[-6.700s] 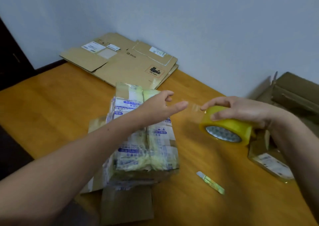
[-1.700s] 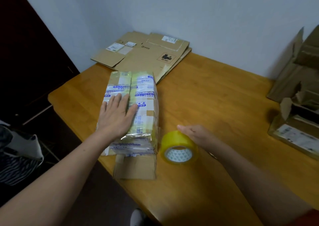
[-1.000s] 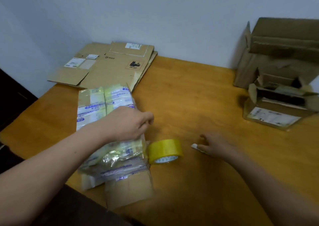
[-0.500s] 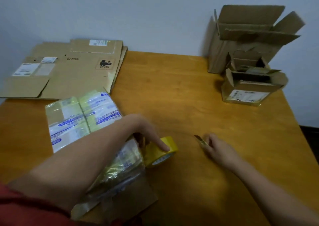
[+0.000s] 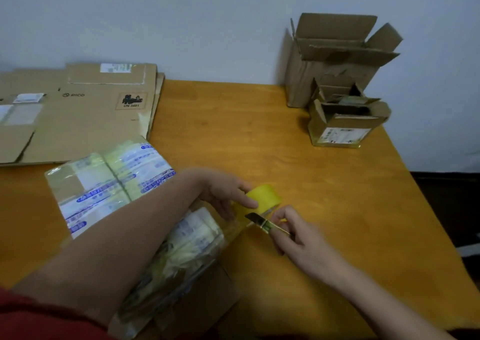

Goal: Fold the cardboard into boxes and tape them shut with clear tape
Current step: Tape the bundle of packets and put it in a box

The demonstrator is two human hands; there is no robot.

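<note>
Tape roll and cutter meet at mid-frame, beside a taped box.

Upper left, flattened cardboard point(image 5: 78, 113) lies stacked on the table point(image 5: 337, 210). Lower left, the taped box point(image 5: 109, 184) lies partly under the left forearm. At centre, the left hand point(image 5: 223, 191) curls round the yellow tape roll point(image 5: 265, 197). Just right of it, the right hand point(image 5: 293, 238) pinches a small cutter point(image 5: 259, 221), its blade by the roll. Upper right, a tall box point(image 5: 335, 54) and a small box point(image 5: 342, 121) stand with their flaps open; the small one holds something dark, which cannot be made out.

A single head-worn view looks forward and down, from close, across the table point(image 5: 324, 178) toward the wall point(image 5: 207, 23)
</note>
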